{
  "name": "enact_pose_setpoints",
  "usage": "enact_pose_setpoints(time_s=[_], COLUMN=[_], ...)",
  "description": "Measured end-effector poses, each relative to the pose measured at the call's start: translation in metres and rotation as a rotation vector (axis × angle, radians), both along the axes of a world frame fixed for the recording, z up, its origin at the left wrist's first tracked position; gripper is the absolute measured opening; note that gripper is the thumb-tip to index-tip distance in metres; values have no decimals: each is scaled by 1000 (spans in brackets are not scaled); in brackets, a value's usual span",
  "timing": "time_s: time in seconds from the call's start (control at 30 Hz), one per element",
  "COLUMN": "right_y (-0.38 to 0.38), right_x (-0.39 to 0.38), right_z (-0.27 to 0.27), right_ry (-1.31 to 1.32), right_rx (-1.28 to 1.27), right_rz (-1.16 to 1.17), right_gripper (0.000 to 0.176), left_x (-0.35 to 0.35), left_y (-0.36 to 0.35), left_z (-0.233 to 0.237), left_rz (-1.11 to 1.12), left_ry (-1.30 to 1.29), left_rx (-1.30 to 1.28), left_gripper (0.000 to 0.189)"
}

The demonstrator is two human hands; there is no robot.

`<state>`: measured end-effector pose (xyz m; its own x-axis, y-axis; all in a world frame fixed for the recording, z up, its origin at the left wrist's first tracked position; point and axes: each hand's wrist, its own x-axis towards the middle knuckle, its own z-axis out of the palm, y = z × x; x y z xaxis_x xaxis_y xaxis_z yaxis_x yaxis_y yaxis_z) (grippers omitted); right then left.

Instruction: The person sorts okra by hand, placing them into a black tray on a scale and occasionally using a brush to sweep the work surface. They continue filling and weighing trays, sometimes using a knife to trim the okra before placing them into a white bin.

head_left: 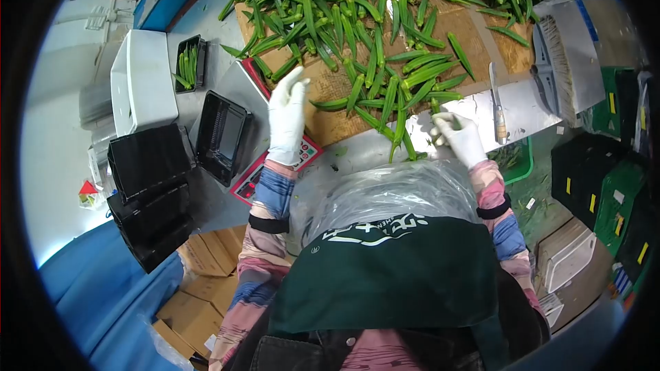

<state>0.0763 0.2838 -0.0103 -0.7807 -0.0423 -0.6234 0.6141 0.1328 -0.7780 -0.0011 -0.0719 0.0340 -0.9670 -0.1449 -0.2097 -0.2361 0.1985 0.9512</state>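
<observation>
My left hand, in a white glove, is open above the red-edged scale, its fingers stretched toward the okra pile. Nothing shows in it. My right hand, also gloved, has its fingers bent together at the table's front edge. An okra pod lies just past its fingertips; whether the fingers hold anything is hidden. Between the hands, loose okra pods lie across the cardboard and overhang its front edge. An empty black tray sits on the scale's metal plate, left of my left hand.
Farther left are a black tray of okra, a white bin and stacked black trays. A wooden-handled knife and a brush lie right. Below the table edge is a green basket; crates stand beyond.
</observation>
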Motion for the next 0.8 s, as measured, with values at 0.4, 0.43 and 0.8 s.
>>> enact_pose_setpoints(time_s=[0.4, 0.43, 0.8], right_y=[-66, -59, -30], right_x=[-22, -21, -6], right_z=[-30, -27, 12], right_ry=[-45, -80, -287], right_rx=[17, -51, -744], right_rz=[84, 48, -367], right_gripper=[33, 31, 35], left_x=[15, 14, 37], left_y=[61, 63, 101], left_z=[-72, -62, 18], left_rz=[-176, -183, -495], left_ry=[9, -26, 100], left_rx=[-412, -437, 16], left_gripper=[50, 52, 37])
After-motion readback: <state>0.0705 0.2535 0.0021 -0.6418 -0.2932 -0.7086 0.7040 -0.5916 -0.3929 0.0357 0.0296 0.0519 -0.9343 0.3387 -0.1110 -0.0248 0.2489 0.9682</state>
